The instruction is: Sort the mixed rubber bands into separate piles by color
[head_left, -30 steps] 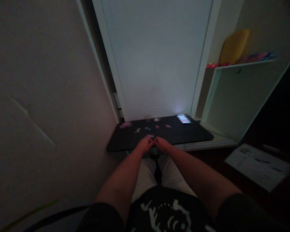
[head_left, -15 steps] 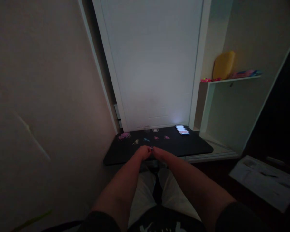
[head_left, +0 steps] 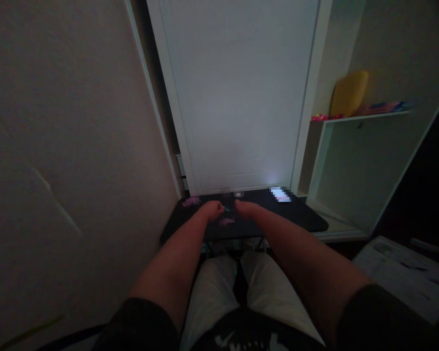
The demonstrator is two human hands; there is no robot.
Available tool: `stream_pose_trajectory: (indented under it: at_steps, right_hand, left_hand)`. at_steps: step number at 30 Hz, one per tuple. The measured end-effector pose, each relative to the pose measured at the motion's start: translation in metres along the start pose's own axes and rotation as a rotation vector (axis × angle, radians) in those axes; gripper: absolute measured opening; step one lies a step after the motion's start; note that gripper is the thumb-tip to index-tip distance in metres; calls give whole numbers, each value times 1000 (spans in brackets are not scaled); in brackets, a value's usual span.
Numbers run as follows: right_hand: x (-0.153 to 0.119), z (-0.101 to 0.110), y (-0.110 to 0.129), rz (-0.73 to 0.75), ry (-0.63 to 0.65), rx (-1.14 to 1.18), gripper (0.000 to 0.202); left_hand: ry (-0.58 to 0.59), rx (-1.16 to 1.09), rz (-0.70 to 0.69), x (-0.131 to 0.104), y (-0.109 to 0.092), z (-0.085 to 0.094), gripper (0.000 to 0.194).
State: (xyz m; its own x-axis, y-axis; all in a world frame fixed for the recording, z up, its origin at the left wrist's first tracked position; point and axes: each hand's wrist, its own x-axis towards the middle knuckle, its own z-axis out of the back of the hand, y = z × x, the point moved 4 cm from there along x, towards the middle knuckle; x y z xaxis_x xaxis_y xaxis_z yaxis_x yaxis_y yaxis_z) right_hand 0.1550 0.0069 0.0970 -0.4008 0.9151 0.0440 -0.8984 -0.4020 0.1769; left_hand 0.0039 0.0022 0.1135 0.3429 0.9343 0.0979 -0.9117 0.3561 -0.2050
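Note:
My left hand [head_left: 214, 210] hovers over the black folding table [head_left: 278, 222], its fingers curled closed. Beside its fingertips shows a small blue bunch of thin pieces [head_left: 226, 208]; whether it touches them I cannot tell. My right hand [head_left: 246, 209] is a short gap to the right, rounded with the fingers tucked in. Anything in either grip is too small and dark to name. Just below and between the hands lies a loose pink heap of thin strands or loops [head_left: 227, 222]. A larger pink-purple heap [head_left: 191, 202] sits at the table's back left.
A lit phone [head_left: 280, 194] lies at the table's back right. Near the back edge stands a small round clear dish [head_left: 238, 194]. A white door panel [head_left: 237, 97] rises behind. To the right, a shelf [head_left: 369, 117] bears a yellow object [head_left: 349, 93].
My hands were together near the front edge; now they are apart and farther over the table. The pink heap in front of them has come into view. The camera view has shifted slightly.

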Motion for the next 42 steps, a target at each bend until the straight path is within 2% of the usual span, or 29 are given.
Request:
stream_pose_trajectory:
  at_steps: [4,11,16,21,27,32,36,39,42]
  right_hand:
    - [2,10,-5,10,31,-39,32]
    - [3,9,15,52,31,-67,33]
    - [1,11,10,23,30,-64,27]
    - [10,7,13,54,30,-45,27]
    - [26,-6,-5,45,50,-10,24]
    - [52,-19,-12,76,-1,99,17]
    - [72,-27,-22,107,-161,360,12]
    - [77,-38,-28,144,-261,618,12]
    - [76,-57,-28,127,-282,874,13]
  left_hand:
    - [-36,4,-5,3,3,11,14]
    - [-59,5,-34,10,-13,10,16]
    - [-61,1,-17,6,-5,12,14]
    - [-68,-20,-37,11,-2,6,15]
    - [-65,-73,-27,25,18,-13,14]
    - [-187,-228,-77,48,27,-31,10]
    - [-344,-416,-40,59,39,-48,8]
    - [-350,-589,-49,62,40,-66,10]
    - [-381,-697,-30,62,39,-82,10]
